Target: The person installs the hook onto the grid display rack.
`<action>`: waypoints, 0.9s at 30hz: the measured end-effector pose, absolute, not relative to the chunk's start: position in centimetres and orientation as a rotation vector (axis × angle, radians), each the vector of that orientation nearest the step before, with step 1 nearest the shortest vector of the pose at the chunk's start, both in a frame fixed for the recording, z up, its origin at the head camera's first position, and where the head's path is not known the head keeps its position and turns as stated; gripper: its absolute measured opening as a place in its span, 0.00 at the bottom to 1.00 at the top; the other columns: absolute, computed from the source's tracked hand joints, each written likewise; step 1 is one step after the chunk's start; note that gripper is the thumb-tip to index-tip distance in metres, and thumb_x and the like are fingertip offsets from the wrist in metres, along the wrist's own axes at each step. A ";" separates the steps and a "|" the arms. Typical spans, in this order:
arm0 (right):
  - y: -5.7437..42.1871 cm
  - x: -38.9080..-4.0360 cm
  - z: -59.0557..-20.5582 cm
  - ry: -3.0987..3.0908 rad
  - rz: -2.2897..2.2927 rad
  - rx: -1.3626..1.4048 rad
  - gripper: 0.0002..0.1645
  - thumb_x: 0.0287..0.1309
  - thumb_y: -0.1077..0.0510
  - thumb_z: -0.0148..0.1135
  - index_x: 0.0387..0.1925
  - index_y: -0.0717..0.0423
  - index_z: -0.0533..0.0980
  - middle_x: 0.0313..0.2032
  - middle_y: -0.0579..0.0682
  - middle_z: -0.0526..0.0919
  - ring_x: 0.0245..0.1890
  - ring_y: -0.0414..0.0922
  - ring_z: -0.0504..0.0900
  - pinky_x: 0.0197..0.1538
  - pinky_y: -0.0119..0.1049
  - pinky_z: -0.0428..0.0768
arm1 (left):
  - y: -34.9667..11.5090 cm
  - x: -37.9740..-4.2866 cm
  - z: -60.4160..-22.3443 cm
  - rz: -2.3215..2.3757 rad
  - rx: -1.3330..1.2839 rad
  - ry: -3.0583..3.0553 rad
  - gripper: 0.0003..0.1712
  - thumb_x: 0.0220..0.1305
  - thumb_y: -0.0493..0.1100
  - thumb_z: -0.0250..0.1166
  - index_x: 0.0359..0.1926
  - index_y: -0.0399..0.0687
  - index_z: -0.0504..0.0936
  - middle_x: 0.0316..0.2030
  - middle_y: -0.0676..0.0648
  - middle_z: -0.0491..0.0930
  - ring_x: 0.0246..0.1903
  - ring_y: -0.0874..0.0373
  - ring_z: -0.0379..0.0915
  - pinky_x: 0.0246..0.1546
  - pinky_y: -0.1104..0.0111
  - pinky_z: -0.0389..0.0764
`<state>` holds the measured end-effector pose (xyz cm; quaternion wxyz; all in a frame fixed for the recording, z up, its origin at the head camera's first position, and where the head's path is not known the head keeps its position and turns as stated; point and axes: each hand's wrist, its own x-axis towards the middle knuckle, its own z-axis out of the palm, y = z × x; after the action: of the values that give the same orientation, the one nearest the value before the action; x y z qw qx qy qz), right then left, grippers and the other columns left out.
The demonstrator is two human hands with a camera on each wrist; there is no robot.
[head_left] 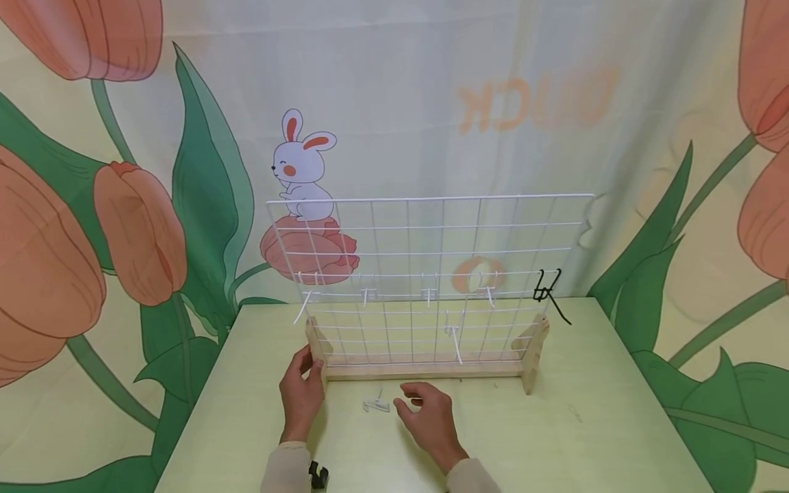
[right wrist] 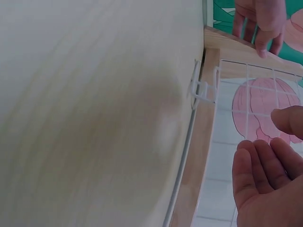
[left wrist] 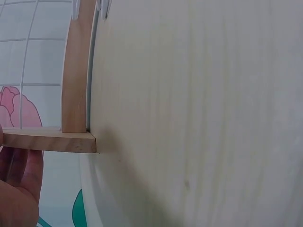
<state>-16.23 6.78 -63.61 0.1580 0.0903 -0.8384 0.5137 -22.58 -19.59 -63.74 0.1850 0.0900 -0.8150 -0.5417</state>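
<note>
A white wire grid rack (head_left: 407, 294) stands upright in a wooden base (head_left: 425, 372). At its left end my left hand (head_left: 302, 394) holds the wooden side post (head_left: 317, 342), thumb on the near side. My right hand (head_left: 431, 418) is in front of the base, fingers loosely bent and apart from the thumb, with nothing in it. Just left of its fingertips lies a loose white wire hook (head_left: 376, 405) on the table, also visible in the right wrist view as a white hook (right wrist: 203, 90).
Several white hooks hang on the grid, among them a lower hook (head_left: 454, 335) right of the middle. A black hook (head_left: 544, 293) hangs at the right edge. A small black object (head_left: 318, 474) is beside the left sleeve. A printed curtain (head_left: 394, 103) stands behind the pale table (head_left: 592, 411).
</note>
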 end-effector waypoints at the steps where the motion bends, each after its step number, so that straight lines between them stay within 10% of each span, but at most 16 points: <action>1: 6.5 -16.5 -63.7 -2.424 1.460 0.272 0.13 0.58 0.60 0.79 0.46 0.54 0.88 0.44 0.56 0.92 0.42 0.49 0.91 0.46 0.39 0.89 | -19.6 -22.6 -63.7 -1.530 0.257 -2.299 0.23 0.77 0.40 0.65 0.69 0.51 0.78 0.61 0.41 0.84 0.61 0.44 0.81 0.58 0.45 0.83; 27: 3.8 -18.5 -65.1 -2.712 1.303 0.330 0.02 0.61 0.61 0.73 0.36 0.55 0.89 0.29 0.40 0.89 0.29 0.30 0.81 0.35 0.28 0.80 | -19.9 -22.6 -64.0 -1.506 0.214 -2.272 0.23 0.75 0.39 0.66 0.68 0.51 0.79 0.59 0.39 0.85 0.59 0.42 0.82 0.56 0.43 0.84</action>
<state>-18.48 3.84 -65.11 0.0574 0.1088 -0.8945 0.4299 -22.60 -19.86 -64.01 0.2023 0.0768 -0.8138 -0.5393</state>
